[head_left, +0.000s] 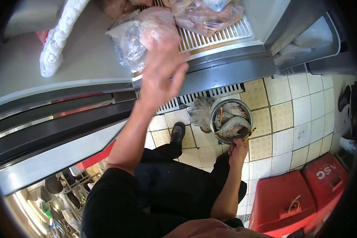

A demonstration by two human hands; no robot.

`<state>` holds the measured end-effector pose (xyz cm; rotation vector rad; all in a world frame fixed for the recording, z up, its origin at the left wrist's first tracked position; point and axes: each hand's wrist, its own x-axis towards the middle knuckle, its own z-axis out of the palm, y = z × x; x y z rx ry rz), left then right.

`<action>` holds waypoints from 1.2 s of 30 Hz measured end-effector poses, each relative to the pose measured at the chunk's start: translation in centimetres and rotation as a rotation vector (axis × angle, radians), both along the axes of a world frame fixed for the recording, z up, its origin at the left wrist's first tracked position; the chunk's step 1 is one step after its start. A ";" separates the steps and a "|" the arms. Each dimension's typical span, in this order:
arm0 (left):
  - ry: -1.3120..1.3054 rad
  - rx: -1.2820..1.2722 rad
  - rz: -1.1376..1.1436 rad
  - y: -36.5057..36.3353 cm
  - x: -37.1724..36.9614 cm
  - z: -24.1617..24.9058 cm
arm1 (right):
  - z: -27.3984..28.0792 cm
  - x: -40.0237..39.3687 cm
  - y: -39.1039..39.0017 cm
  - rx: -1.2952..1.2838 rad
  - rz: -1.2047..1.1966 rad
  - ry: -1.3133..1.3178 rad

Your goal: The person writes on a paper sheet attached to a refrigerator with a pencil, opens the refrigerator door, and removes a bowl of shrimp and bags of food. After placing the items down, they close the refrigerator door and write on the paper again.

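My left hand (pixel 162 71) reaches over the front edge of an open fridge, fingers apart and blurred by motion. Just beyond it, a clear plastic bag (pixel 133 45) of pale food lies on the white rack; whether the fingertips touch it is unclear. Lower down, my right hand (pixel 238 150) grips the near rim of a round metal bowl (pixel 213 115). Large grey shrimp (pixel 236 125) lie in the bowl, with a small orange strip among them. Beside my right hand, a thin yellow and black item (pixel 250 135) sticks out. A crumpled clear bag (pixel 200 111) is against the bowl's left side.
More bagged food (pixel 210 18) lies on the white rack (pixel 238 31). A frosted white pipe (pixel 57 43) slants at upper left. The fridge door with shelves (pixel 317 39) is at right. Red containers (pixel 283 198) stand at lower right on the tiled floor (pixel 281 119).
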<state>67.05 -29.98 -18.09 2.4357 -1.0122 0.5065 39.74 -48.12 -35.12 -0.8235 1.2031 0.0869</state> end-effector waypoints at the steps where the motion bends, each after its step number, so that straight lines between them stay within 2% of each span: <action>1: 0.126 -0.078 -0.007 -0.2 -2.0 -1.3 | 0.1 0.3 0.0 -0.010 0.001 0.008; 4: 0.499 -0.184 -0.015 0.6 -7.8 -5.9 | -0.2 0.1 0.0 -0.034 -0.026 0.022; 8: 0.880 -0.245 0.184 3.6 -15.6 -14.9 | -1.7 -1.1 -0.7 -0.050 -0.093 0.031; 10: 1.147 -0.221 0.337 6.0 -19.6 -20.5 | -1.0 -1.3 -1.7 -0.064 -0.124 0.058; 13: 1.287 -0.022 0.443 8.9 -23.7 -26.9 | -0.4 -1.5 -2.6 -0.058 -0.218 0.067; 16: 1.178 0.097 0.449 8.6 -24.9 -30.4 | -1.0 -2.1 -2.9 -0.020 -0.258 0.087; 17: 1.011 0.201 0.407 8.0 -25.4 -31.2 | -0.7 -1.9 -2.9 -0.016 -0.250 0.093; 20: 0.842 0.266 0.253 4.4 -23.1 -31.1 | -0.3 -1.7 -3.0 -0.012 -0.246 0.091; 23: 0.655 0.559 0.148 0.9 -21.0 -32.8 | -0.6 -2.1 -3.0 -0.004 -0.241 0.056; 25: 0.516 0.724 0.112 1.3 -20.6 -35.8 | -0.5 -2.2 -3.1 0.003 -0.233 0.045; 27: 0.511 0.836 0.125 1.7 -20.1 -39.7 | -0.2 -2.0 -3.1 0.002 -0.224 0.054; 29: 0.658 0.903 0.170 2.1 -19.9 -42.9 | 0.3 -1.7 -2.9 -0.009 -0.218 0.045; 32: 0.960 0.932 0.068 1.5 -18.7 -41.7 | 0.3 -2.4 -3.1 -0.040 -0.197 0.061; 33: 0.894 0.925 -0.011 2.6 -19.4 -44.0 | 0.4 -2.5 -3.1 -0.051 -0.195 0.082; 34: 0.902 0.777 -0.014 3.2 -19.9 -44.9 | 0.1 -2.3 -2.8 -0.049 -0.191 0.085; 35: 1.005 0.848 0.002 3.0 -19.4 -44.0 | -0.9 -3.2 -2.8 -0.031 -0.223 0.006; 36: 0.874 0.855 -0.171 5.4 -21.1 -49.5 | -0.2 -2.6 -2.7 -0.025 -0.200 0.058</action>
